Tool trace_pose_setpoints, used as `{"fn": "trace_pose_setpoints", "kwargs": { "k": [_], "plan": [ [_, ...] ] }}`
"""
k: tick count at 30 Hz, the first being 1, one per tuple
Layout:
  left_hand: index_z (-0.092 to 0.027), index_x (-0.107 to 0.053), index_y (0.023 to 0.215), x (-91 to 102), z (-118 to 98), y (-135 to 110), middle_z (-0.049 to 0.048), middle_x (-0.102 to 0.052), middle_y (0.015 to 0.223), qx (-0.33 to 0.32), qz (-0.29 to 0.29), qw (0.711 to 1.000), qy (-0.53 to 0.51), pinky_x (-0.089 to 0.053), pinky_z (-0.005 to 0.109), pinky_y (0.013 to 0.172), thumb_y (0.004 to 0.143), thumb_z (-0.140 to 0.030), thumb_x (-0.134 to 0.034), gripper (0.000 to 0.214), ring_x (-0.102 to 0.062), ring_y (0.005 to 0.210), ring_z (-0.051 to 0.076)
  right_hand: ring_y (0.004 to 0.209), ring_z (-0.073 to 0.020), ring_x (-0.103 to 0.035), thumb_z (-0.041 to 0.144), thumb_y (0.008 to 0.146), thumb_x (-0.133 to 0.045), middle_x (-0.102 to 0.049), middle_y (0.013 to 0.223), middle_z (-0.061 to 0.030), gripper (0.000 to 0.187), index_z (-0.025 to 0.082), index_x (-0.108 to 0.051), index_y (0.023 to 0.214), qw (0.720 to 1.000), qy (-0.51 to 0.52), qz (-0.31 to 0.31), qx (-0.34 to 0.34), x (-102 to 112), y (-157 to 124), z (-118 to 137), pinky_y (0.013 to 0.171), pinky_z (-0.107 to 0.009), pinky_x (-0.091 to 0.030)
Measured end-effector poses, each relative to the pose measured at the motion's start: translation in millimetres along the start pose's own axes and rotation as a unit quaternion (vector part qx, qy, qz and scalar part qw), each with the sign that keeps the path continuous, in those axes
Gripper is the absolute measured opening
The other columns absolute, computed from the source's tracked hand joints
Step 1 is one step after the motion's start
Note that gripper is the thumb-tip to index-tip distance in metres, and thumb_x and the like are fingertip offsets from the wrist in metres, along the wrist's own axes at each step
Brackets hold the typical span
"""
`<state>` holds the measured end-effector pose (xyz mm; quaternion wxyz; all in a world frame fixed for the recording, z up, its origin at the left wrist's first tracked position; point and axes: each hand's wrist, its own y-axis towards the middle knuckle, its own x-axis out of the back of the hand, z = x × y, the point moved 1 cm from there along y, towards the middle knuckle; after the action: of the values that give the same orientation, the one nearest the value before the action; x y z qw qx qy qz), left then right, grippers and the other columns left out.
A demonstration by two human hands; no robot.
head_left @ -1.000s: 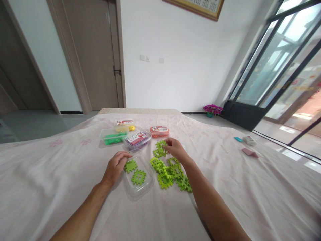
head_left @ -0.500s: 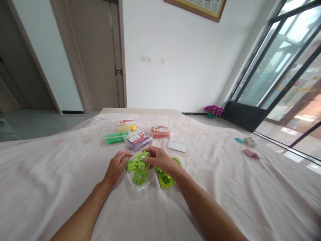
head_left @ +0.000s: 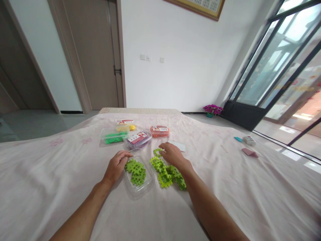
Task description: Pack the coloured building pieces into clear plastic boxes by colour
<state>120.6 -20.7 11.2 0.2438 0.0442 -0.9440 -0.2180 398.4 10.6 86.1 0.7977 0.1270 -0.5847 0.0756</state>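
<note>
My left hand (head_left: 118, 166) is closed on the left rim of a clear plastic container (head_left: 140, 192). Inside the container lie a few lime-green interlocking blocks (head_left: 136, 172), flat squares with notched edges. To the right of it my right hand (head_left: 172, 154) bends its fingers onto one lime-green block (head_left: 157, 152), pinching its right side; the fingertips are partly hidden. Below that hand a loose pile of more lime-green blocks (head_left: 164, 179) rests on the cloth, partly covered by my right wrist.
Behind my hands stand plastic boxes of purple (head_left: 137, 139), green (head_left: 115, 137), yellow (head_left: 125, 125) and orange pieces (head_left: 159, 131). A clear lid with a white label (head_left: 178, 146) lies behind my right hand. Far right are a blue item (head_left: 238, 139), a white packet (head_left: 249, 140) and a folded pink cloth (head_left: 250, 153).
My right hand has moved from above the container to the right, onto a block beyond the pile. The blocks it held now lie in the container. My left hand has stayed put.
</note>
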Motion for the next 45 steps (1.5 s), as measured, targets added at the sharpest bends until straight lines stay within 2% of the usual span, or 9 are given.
{"fn": "trace_pose_setpoints", "kwargs": {
  "k": [6,11,16,23,28,32,36,40,45],
  "plan": [
    [-0.022,-0.073,0.089,-0.6,-1,1,0.0073,-0.069,0.109,0.005,-0.001,1.000,-0.006,-0.043,0.040,0.105,0.086,-0.034,-0.046,0.030,-0.061,0.112,0.025,0.110,-0.0255,-0.062,0.030,0.087,-0.059,-0.069,0.119,-0.0095,0.035,0.021,-0.068,0.119,0.999,0.006,0.048,0.007,-10,6,-17,0.092,-0.032,-0.043],
    [-0.021,-0.073,0.089,-0.5,-2,1,0.0076,-0.069,0.108,0.005,0.000,1.000,-0.008,-0.044,0.041,0.105,0.086,-0.034,-0.046,0.030,-0.061,0.111,0.025,0.114,-0.0260,-0.059,0.024,0.089,-0.055,-0.066,0.124,-0.0138,0.039,0.017,-0.062,0.127,0.998,-0.022,0.032,0.042,-28,9,-16,0.096,-0.033,-0.040],
    [-0.021,-0.073,0.090,-0.1,-3,0,0.0071,-0.069,0.108,0.007,-0.001,1.000,-0.010,-0.045,0.039,0.104,0.086,-0.034,-0.046,0.031,-0.062,0.111,0.025,0.114,-0.0253,-0.056,0.020,0.087,-0.058,-0.066,0.122,-0.0123,0.038,0.019,-0.062,0.125,0.996,-0.070,0.033,0.049,-43,13,-20,0.097,-0.031,-0.037],
    [-0.020,-0.073,0.091,-0.8,-1,0,0.0072,-0.069,0.108,0.010,0.003,1.000,-0.014,-0.043,0.038,0.104,0.086,-0.034,-0.046,0.031,-0.061,0.112,0.025,0.108,-0.0269,-0.056,0.025,0.085,-0.063,-0.068,0.113,-0.0120,0.041,0.020,-0.062,0.125,0.997,-0.077,0.014,0.015,-39,13,-24,0.088,-0.031,-0.040],
    [-0.019,-0.072,0.092,-1.6,2,0,0.0075,-0.068,0.107,0.012,0.001,1.000,-0.019,-0.045,0.037,0.101,0.086,-0.034,-0.046,0.030,-0.062,0.108,0.024,0.106,-0.0257,-0.060,0.029,0.091,-0.059,-0.069,0.113,-0.0126,0.041,0.017,-0.058,0.130,0.999,-0.020,-0.044,-0.021,-33,11,-21,0.086,-0.032,-0.042],
    [-0.019,-0.070,0.099,-2.0,3,-1,0.0075,-0.069,0.106,0.026,0.002,0.999,-0.030,-0.048,0.037,0.095,0.086,-0.034,-0.047,0.030,-0.064,0.102,0.024,0.097,-0.0209,-0.065,0.030,0.091,-0.061,-0.072,0.111,-0.0078,0.038,0.020,-0.061,0.128,0.988,0.118,-0.091,0.040,-20,9,-4,0.085,-0.030,-0.046],
    [-0.019,-0.069,0.102,-1.9,-1,-1,0.0076,-0.070,0.107,0.042,0.004,0.999,-0.033,-0.049,0.037,0.093,0.088,-0.036,-0.046,0.032,-0.064,0.103,0.025,0.092,-0.0180,-0.067,0.030,0.089,-0.064,-0.071,0.114,-0.0063,0.037,0.020,-0.064,0.125,0.963,0.208,-0.098,0.139,-4,-1,24,0.083,-0.029,-0.049],
    [-0.018,-0.068,0.106,-1.6,-5,-1,0.0083,-0.071,0.108,0.059,0.006,0.998,-0.035,-0.050,0.037,0.089,0.088,-0.039,-0.048,0.035,-0.065,0.102,0.026,0.101,-0.0200,-0.065,0.029,0.088,-0.066,-0.071,0.114,-0.0062,0.037,0.022,-0.065,0.125,0.959,0.166,-0.053,0.223,5,-17,46,0.089,-0.032,-0.048],
    [-0.017,-0.067,0.110,-1.4,-7,-1,0.0097,-0.071,0.111,0.079,0.010,0.996,-0.044,-0.051,0.039,0.087,0.087,-0.039,-0.047,0.037,-0.066,0.101,0.027,0.107,-0.0220,-0.062,0.028,0.089,-0.065,-0.071,0.114,-0.0069,0.033,0.021,-0.066,0.121,0.957,0.076,0.000,0.280,-4,-27,65,0.095,-0.034,-0.044]
  ]
}}
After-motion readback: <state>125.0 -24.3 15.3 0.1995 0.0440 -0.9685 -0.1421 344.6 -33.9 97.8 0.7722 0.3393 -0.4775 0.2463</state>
